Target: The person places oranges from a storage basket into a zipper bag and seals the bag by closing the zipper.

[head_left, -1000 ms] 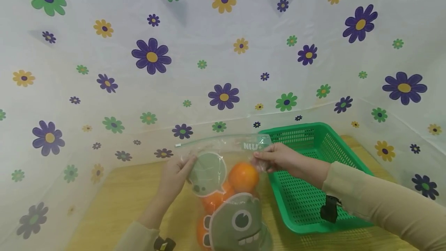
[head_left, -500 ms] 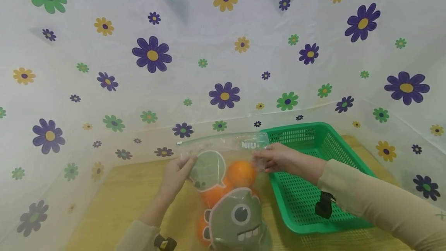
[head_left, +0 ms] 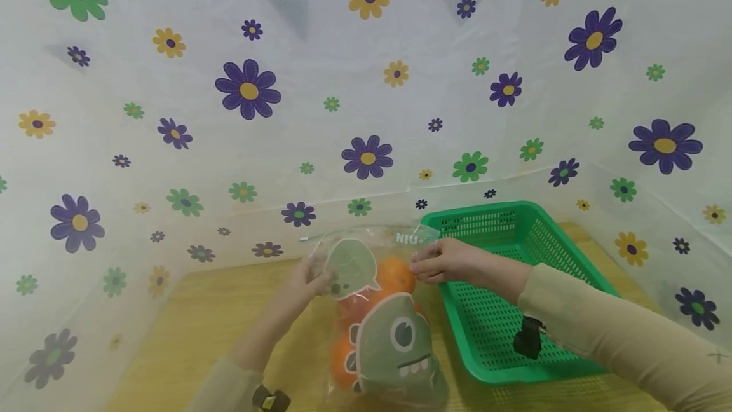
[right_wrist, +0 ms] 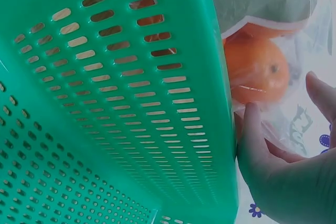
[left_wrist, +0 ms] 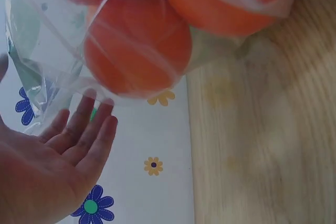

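Observation:
A clear zip bag (head_left: 394,355) printed with a green one-eyed monster stands on the table with several oranges (head_left: 344,361) inside. Its top, with white "NIU+" lettering, leans back. At the bag's upper left is my left hand (head_left: 309,281); in the left wrist view its fingers (left_wrist: 97,145) lie fairly straight beside the plastic, below an orange (left_wrist: 139,45). My right hand (head_left: 448,260) is at the bag's upper right. In the right wrist view its thumb (right_wrist: 321,95) and fingers stand apart, close to an orange (right_wrist: 260,69) seen through the film.
Just right of the bag, a green perforated plastic basket (head_left: 477,367) stands on the wooden table (head_left: 217,310), below my right forearm. A white sheet (head_left: 320,37) with printed flowers hangs behind and along both sides. Dark wrist devices (head_left: 527,339) sit on both sleeves.
Both hands have loosened from the bag's top. The left hand has shifted slightly right, the zip edge has sagged, and the bag now sits a little further right and higher in view.

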`<state>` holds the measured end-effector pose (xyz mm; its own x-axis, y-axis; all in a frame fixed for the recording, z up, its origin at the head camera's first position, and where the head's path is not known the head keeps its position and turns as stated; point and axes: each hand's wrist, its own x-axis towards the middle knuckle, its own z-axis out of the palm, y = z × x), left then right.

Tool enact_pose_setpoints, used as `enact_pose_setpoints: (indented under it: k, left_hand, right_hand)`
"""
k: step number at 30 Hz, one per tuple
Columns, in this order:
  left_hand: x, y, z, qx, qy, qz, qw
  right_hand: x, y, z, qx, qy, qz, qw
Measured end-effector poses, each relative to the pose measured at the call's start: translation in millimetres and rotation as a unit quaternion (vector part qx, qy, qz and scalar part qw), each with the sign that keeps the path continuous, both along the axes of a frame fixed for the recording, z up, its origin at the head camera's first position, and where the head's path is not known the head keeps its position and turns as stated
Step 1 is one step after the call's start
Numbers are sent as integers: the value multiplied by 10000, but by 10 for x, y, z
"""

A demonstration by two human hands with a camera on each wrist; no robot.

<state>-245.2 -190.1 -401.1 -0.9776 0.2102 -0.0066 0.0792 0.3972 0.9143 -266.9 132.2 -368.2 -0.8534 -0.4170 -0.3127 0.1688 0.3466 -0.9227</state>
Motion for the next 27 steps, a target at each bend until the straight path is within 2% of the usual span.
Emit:
enact_pose_setpoints:
  k: [4, 7, 9, 11, 12, 14, 17, 19, 20, 21, 22, 24, 27]
  left_hand:
    - [14, 27, -70, -67, 15, -234, 9997]
    - [-22, 41, -112, -213, 215, -240, 9993]
    - [-48, 48, -124, -314, 290, -209, 9989]
    - [-63, 46, -133, -467, 255, -132, 9985]
    - [-68, 42, -137, -543, 229, -110, 9982]
    - [-76, 40, -144, -664, 178, -34, 9976]
    - [-82, 39, -150, -852, 218, 6, 9961]
    - [-67, 43, -140, -956, 258, -1, 9951]
    - [-58, 48, -136, -1087, 292, 22, 9936]
    - [-51, 52, -130, -1246, 337, 46, 9916]
    - [-44, 55, -123, -1420, 373, 71, 9891]
    - [-31, 55, -93, -1939, 473, 150, 9798]
    - [-20, 49, -61, -2842, 695, 368, 9555]
  right_hand:
    - [23, -34, 7, 238, 129, 29, 9996]
    - [49, -59, 37, 790, 531, 48, 9954]
    - [62, -75, 64, 1243, 871, 54, 9884]
    - [81, -82, 103, 1827, 1310, 148, 9743]
    - [92, -82, 121, 2150, 1561, 194, 9639]
    - [109, -83, 152, 2872, 2079, 263, 9347]
    - [156, -95, 187, 3908, 2978, 278, 8705]
    - [192, -122, 189, 4279, 3458, 313, 8345]
    - [213, -144, 185, 4359, 3639, 354, 8224]
    - [234, -169, 181, 4328, 3808, 435, 8159]
    - [254, -197, 176, 4259, 3903, 552, 8144]
    - [300, -247, 163, 4024, 3934, 844, 8223]
    - [364, -313, 140, 3736, 3708, 1208, 8416]
